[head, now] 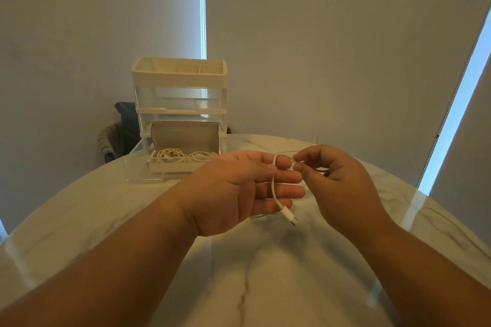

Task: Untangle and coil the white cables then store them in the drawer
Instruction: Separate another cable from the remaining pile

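Both hands were held above the middle of the marble tabletop (239, 281), nearer its far edge than its near edge.

Left hand (233, 194): palm turned toward the camera, 4 fingers straight and pointing right. The white cable (273, 188) passed over the index finger and ran down across the other fingers. The thumb tip lay at the cable where it crossed the index finger and appeared to pin it there.

Right hand (342, 178): fingers curled, with thumb and index finger pinching the same cable just beside the left index fingertip. A short arc of cable showed above the pinch. The cable's further course behind this hand could not be traced.

The connector (290, 217) on the free end of the cable hung below the left little finger, clear of the tabletop.

A drawer unit (180, 79) stood at the far edge of the tabletop, left of centre. Its lowest drawer (172, 167) was pulled out toward the hands and contained coiled cables (183, 156) in at least 2 bundles. A clear plastic part (143, 170) lay on the tabletop, touching the drawer's left front corner.

A chair (117, 138) with dark fabric over it stood beyond the far left edge.
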Available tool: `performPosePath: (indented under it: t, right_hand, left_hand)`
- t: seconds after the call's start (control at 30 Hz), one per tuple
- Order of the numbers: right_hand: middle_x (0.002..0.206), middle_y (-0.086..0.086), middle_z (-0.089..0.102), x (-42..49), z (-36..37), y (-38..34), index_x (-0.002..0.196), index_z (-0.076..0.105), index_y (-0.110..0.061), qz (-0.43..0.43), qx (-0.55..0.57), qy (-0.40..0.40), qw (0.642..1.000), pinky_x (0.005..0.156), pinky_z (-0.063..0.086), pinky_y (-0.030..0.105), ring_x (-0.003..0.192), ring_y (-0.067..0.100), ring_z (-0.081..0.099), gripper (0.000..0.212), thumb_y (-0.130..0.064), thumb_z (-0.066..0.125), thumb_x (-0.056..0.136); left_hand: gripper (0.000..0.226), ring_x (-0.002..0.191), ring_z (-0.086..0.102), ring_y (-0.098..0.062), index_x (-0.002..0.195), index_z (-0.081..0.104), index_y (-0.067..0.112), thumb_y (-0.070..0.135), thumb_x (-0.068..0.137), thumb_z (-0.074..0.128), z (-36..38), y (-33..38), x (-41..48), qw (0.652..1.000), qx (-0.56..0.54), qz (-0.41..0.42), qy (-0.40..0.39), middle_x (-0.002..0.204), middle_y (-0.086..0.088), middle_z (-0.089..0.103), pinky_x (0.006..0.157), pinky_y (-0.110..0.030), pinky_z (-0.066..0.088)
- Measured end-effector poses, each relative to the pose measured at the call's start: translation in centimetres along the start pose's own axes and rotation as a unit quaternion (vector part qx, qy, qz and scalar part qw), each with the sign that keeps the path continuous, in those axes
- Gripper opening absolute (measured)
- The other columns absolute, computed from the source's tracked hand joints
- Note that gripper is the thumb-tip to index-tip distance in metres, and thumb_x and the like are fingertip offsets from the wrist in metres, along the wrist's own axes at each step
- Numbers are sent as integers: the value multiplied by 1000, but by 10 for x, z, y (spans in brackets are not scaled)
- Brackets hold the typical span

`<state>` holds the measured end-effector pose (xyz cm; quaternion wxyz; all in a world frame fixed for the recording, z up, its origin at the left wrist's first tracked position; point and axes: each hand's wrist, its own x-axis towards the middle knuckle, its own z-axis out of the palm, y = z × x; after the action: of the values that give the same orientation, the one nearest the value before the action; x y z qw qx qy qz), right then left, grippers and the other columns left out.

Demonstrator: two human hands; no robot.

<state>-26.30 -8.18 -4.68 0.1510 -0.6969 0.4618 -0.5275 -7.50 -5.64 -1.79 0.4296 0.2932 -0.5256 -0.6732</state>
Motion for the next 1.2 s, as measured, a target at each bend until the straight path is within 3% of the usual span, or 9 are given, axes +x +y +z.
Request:
performPosePath:
  t: [0.17,0.27,0.43,0.6,0.73,0.83,1.0,1.13,1.2]
  right_hand:
    - [89,-19,68,3,-2,0,92,67,-42,6,1,-8,1000,64,45,3,86,-8,60,20,-22,66,93]
    - [87,-19,70,4,-5,1,91,69,-40,11,1,-8,1000,64,44,1,84,-8,62,18,-23,69,92]
    - [94,-16,71,7,-11,0,106,74,-30,28,-34,-25,999,68,43,8,87,1,65,16,-23,68,93]
    - [93,-20,70,7,-12,3,105,75,-31,21,-44,-39,998,63,42,-1,85,-7,63,17,-21,67,93]
    - [91,-19,70,7,-9,6,103,74,-32,22,-38,-27,999,62,43,0,84,-5,64,15,-22,68,93]
    - [89,-20,70,8,-10,8,101,73,-33,11,-32,-19,999,63,43,0,85,-9,62,15,-22,68,92]
    - [77,-27,69,10,-9,13,92,72,-40,11,-40,-90,995,62,42,3,78,-7,63,19,-22,68,93]
    - [78,-31,70,14,-13,16,94,76,-34,14,-12,-63,998,68,42,4,82,-10,63,15,-25,64,95]
    - [87,-26,72,16,-18,17,94,77,-35,13,-18,-36,999,75,44,11,89,-9,64,13,-28,66,94]
  left_hand:
    - [33,58,63,-17,113,60,7,16,81,60,4,1,-4,999,37,15,10,98,-11,74,60,-32,57]
    - [19,58,62,-17,112,61,10,9,97,50,0,1,-4,997,79,12,21,101,-11,74,52,-28,52]
    - [22,50,49,-12,113,61,8,3,101,43,-4,-2,0,990,133,11,46,99,-14,74,55,-27,50]
    - [23,72,68,-25,110,62,5,1,101,41,-3,-1,0,997,64,4,30,89,-16,72,60,-31,56]
    - [24,47,44,-12,111,60,8,3,102,39,-1,-1,-1,994,96,-13,48,95,-14,73,45,-22,35]
    - [27,46,31,-9,113,62,9,5,102,38,-3,-3,1,995,90,-3,51,84,-9,68,46,-21,26]
    - [29,41,28,-6,116,64,7,11,99,40,-8,-1,1,1000,17,17,10,69,-3,53,46,-22,20]
    - [32,38,32,-4,116,64,7,14,90,47,-9,4,-5,999,16,0,-39,73,-4,57,39,-17,24]
    - [27,37,34,-5,115,62,7,10,95,45,-9,2,-7,996,63,-31,-59,78,-7,62,39,-16,27]
